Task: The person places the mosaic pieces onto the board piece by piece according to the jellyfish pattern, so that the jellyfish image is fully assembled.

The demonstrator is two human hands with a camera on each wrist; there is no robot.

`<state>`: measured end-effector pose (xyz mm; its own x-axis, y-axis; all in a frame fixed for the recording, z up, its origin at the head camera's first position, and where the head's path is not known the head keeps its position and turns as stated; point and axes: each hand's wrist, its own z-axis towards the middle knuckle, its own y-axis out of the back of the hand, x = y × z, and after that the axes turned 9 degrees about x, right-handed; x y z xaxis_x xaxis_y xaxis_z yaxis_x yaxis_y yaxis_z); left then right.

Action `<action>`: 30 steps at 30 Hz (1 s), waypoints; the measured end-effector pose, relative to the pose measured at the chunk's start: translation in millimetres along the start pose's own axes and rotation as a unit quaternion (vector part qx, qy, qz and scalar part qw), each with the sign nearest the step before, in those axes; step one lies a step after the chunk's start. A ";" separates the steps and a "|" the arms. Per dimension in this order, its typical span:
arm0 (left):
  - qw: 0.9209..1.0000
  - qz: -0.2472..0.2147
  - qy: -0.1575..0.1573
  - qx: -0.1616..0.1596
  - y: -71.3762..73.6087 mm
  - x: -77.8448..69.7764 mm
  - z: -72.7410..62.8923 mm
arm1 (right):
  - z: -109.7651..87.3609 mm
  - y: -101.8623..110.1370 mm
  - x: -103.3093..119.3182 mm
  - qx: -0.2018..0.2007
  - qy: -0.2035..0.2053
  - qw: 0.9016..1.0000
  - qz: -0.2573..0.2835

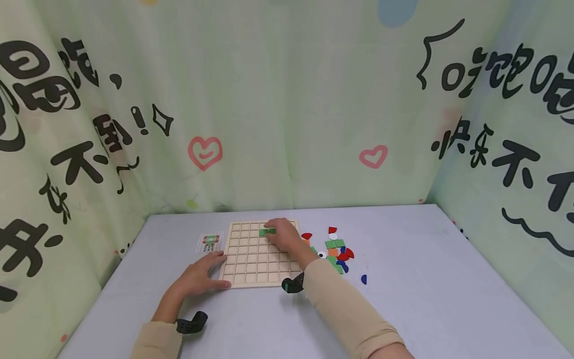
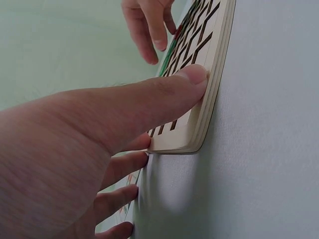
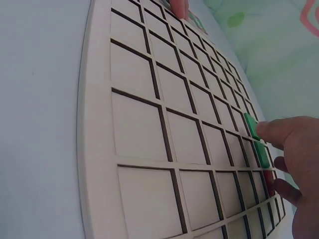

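A pale wooden grid board [image 1: 251, 259] lies on the table. My left hand [image 1: 204, 274] is at its near left corner, thumb on the near rim and the other fingers spread along the left side. Over the far rows reaches my right hand [image 1: 283, 235]. Its thumb touches a green tile [image 3: 251, 125] in the board, while the other fingertips bend down just beyond. Beside that tile sits a second green tile [image 3: 261, 153], then a red piece [image 3: 269, 182], hidden under the hand in the head view.
Left of the board lies a small picture card [image 1: 210, 243]. Right of it, loose green, red, blue, orange and white pieces [image 1: 339, 243] are scattered, and one blue half-round piece [image 1: 363, 279] lies apart. A printed curtain [image 1: 287, 124] hangs behind the table.
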<state>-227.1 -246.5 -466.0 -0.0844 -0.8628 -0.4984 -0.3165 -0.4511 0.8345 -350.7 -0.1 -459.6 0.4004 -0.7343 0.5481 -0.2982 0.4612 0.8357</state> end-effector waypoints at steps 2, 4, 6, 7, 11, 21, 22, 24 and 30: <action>1.000 0.000 -0.002 0.002 -0.6 0.1 -0.4 | -3.3 3.1 -2.7 -0.002 -0.004 1.000 0.018; 1.000 0.005 -0.003 0.000 -1.2 1.0 -0.4 | -6.6 6.1 -6.6 -0.011 -0.006 0.999 0.030; 1.000 0.006 -0.002 -0.002 -1.2 1.1 -0.7 | -9.7 8.4 -11.0 -0.021 -0.009 0.999 0.037; 1.000 0.006 -0.002 -0.002 -1.2 1.2 -0.9 | -11.5 9.5 -13.1 -0.026 -0.013 0.999 0.040; 1.000 0.007 -0.002 -0.001 -1.1 1.1 -1.3 | -18.7 13.2 -21.0 -0.031 -0.028 0.998 0.053; 1.000 0.004 0.000 0.001 -0.5 -0.1 0.0 | -30.9 32.9 -44.0 -0.011 -0.068 0.996 0.060; 1.000 0.006 0.001 0.002 -0.4 0.1 -0.2 | -32.3 35.1 -46.4 -0.008 -0.070 0.996 0.060; 1.000 0.004 0.002 0.002 -0.1 -0.1 -1.0 | -35.7 39.5 -51.0 -0.002 -0.071 0.996 0.058; 1.000 0.003 -0.004 0.003 -0.3 -1.2 -2.6 | -52.9 49.3 -61.7 0.026 -0.073 0.995 0.055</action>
<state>-224.5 -245.9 -465.1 -0.0936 -0.8632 -0.4961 -0.3223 -0.4452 0.8355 -344.3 94.3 -450.3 0.2334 -0.7474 0.6221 -0.3797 0.5189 0.7659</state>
